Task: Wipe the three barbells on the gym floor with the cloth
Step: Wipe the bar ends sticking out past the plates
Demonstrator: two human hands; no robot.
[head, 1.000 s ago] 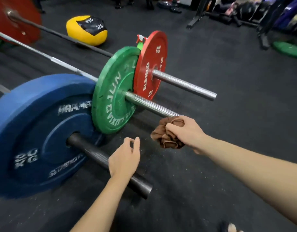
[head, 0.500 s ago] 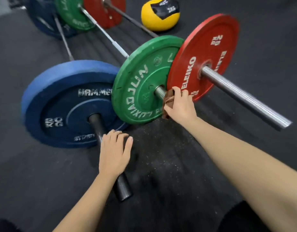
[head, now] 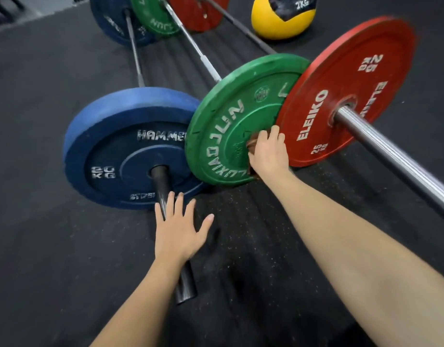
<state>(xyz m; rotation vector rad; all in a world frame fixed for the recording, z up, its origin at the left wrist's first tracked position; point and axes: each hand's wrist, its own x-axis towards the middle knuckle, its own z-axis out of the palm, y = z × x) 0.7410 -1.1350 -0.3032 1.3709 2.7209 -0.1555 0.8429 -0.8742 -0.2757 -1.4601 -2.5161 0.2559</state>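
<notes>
Gripping the bunched brown cloth [head: 251,144] against the hub of the green plate [head: 231,126], the right hand [head: 267,149] is covering the middle barbell's sleeve, so the soft wad may be skipping the metal where bar meets rubber disc. The left hand [head: 181,229] is lying relaxed, fingers spread, on the smooth black sleeve [head: 161,181] of the blue plate [head: 121,151]. Since round discs roll on the speckled rubber floor [head: 53,246], leaning there may be shifting that bar. The red plate [head: 341,91] and its glossy steel sleeve [head: 391,151] are lying just beside.
</notes>
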